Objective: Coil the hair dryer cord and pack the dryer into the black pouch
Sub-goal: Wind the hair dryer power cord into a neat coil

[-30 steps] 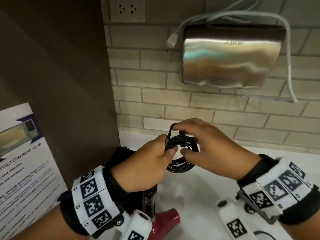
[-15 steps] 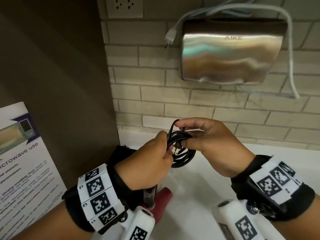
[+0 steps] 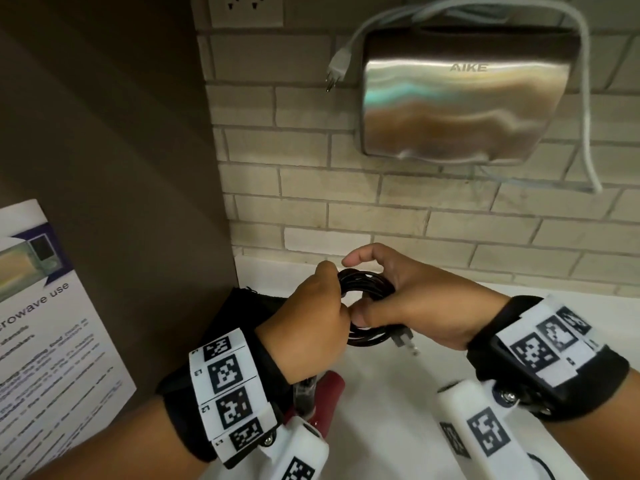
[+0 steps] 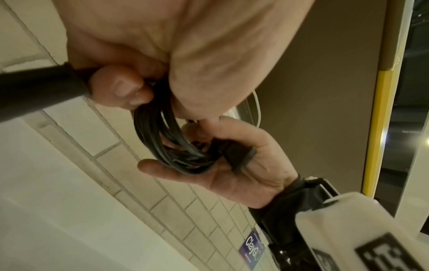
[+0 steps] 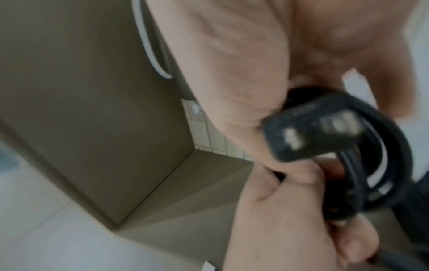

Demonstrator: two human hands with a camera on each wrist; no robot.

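The black cord (image 3: 367,285) is wound into a small coil held between both hands above the white counter (image 3: 398,382). My left hand (image 3: 311,320) grips the coil's left side, its fingers curled round the strands (image 4: 160,128). My right hand (image 3: 405,296) wraps the right side with its thumb underneath and its index finger raised. The plug (image 3: 403,341) sticks out below the right palm, prongs pointing down-right, and shows blurred in the right wrist view (image 5: 311,130). The red hair dryer (image 3: 329,389) hangs below my left wrist. The black pouch (image 3: 247,301) lies behind the left hand, mostly hidden.
A steel hand dryer (image 3: 464,98) with a white cable and loose plug (image 3: 337,67) hangs on the brick wall. A brown panel (image 3: 121,168) stands at the left, carrying a microwave notice (image 3: 45,323). A wall socket (image 3: 246,8) sits top left.
The right hand has closed further over the coil, and the plug has swung from between the hands to below the right palm. The left hand keeps its grip.
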